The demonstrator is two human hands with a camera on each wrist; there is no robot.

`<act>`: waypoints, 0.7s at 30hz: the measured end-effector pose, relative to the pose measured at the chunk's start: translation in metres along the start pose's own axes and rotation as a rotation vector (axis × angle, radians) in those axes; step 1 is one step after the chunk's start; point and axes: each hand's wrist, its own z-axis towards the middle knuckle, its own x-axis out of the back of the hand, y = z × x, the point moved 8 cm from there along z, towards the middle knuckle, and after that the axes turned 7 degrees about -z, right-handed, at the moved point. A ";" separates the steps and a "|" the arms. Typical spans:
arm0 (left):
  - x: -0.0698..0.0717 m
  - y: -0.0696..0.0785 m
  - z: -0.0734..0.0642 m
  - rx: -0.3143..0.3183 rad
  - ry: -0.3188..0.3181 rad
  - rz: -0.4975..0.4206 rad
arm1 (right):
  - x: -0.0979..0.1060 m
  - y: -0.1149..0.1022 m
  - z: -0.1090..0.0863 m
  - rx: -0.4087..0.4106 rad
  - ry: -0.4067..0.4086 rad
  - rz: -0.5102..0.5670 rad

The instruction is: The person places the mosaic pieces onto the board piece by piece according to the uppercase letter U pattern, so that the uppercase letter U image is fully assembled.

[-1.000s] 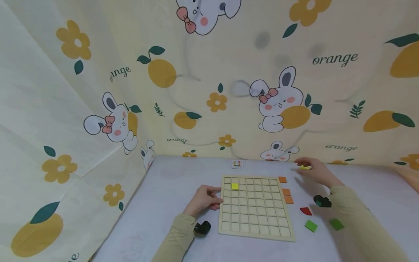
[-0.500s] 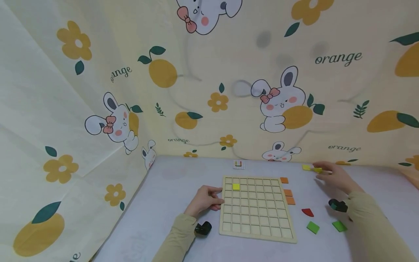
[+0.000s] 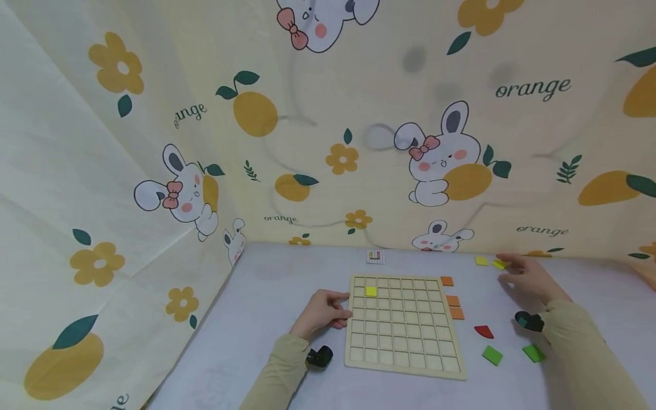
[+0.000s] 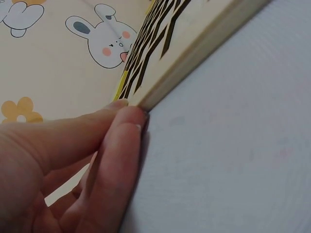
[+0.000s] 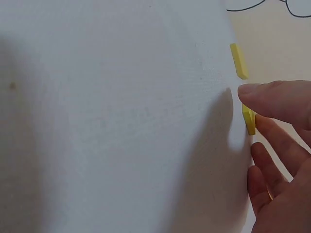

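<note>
Bordering the pale grey-white table [image 3: 241, 307] on its far and left sides is a cream printed cloth [image 3: 318, 85], bearing white rabbits, oranges, mustard flowers, green leaves and the word "orange". Creases cross its left part; soft shadows mark its far part. In the right wrist view the tabletop shows a fine weave-like texture.

A square, light wooden board [image 3: 402, 330] with raised ridges forming a grid of cells lies flat on the table. One bright yellow square tile [image 3: 371, 291] sits in its second row from the far side, second column from the left. The left hand [image 3: 320, 312] grips the board's left edge, thumb and finger pressed together on it.

The right hand [image 3: 528, 279], at far right, pinches a thin yellow tile with bevelled edges [image 5: 249, 120] between thumb and finger; this tile is tilted. A flat yellow tile [image 3: 481, 261] lies just left of it.

Just beside the board's right edge lie three orange tiles [image 3: 453, 300], flat and four-sided, the nearer two close together. Nearer and further right are a red quarter-circle piece [image 3: 484, 331] and two green square tiles [image 3: 492, 356]. A small white card with a coloured grid pattern [image 3: 375, 257] lies beyond the board's far edge.
</note>
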 end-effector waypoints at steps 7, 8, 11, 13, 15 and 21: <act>0.000 -0.002 0.000 0.010 0.005 0.006 | -0.005 -0.006 -0.004 0.042 -0.008 -0.025; 0.000 -0.002 0.000 0.009 0.005 0.007 | -0.006 -0.006 -0.004 0.047 -0.010 -0.025; 0.000 -0.001 0.000 0.007 0.008 0.000 | -0.008 -0.009 -0.005 0.061 -0.012 -0.034; 0.000 0.000 0.000 0.004 0.010 0.000 | -0.009 -0.011 -0.008 0.071 -0.013 -0.051; 0.000 0.000 0.000 0.004 0.010 0.004 | -0.009 -0.012 -0.010 0.076 -0.019 -0.070; -0.001 0.001 -0.001 0.003 0.011 0.021 | -0.011 -0.013 -0.017 0.095 -0.045 -0.096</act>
